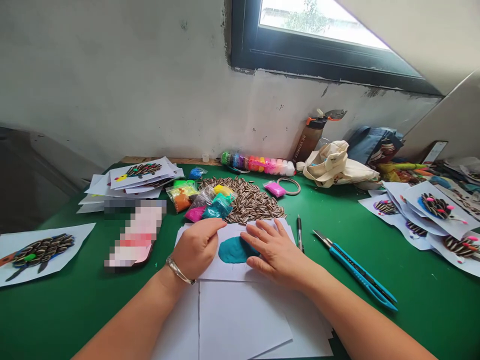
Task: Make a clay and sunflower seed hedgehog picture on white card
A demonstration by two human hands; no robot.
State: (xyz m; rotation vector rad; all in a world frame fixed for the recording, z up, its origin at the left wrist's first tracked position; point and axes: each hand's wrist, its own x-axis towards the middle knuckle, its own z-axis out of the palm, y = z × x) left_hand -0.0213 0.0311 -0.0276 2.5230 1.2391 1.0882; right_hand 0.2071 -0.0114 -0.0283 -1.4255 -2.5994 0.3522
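Note:
A flattened teal clay oval (233,250) lies on a white paper sheet (213,272) in front of me. My right hand (272,250) rests on the right part of the clay, its fingers spread and palm down. At the clay's left is my left hand (198,245), a bracelet on its wrist, with the fingers curled in and the index finger pointing right along the paper. Whatever those curled fingers hold, if anything, is hidden. More white sheets (240,315) lie beneath and nearer to me. Striped sunflower seeds (251,200) are heaped just beyond the paper.
Bagged coloured clay (183,196) sits left of the seeds. A pen (299,232) and blue cutter (360,272) lie at the right, a phone (137,235) at the left. Seed pictures (45,252) lie at both sides; a bottle (309,140) and cloth bag (332,165) stand behind.

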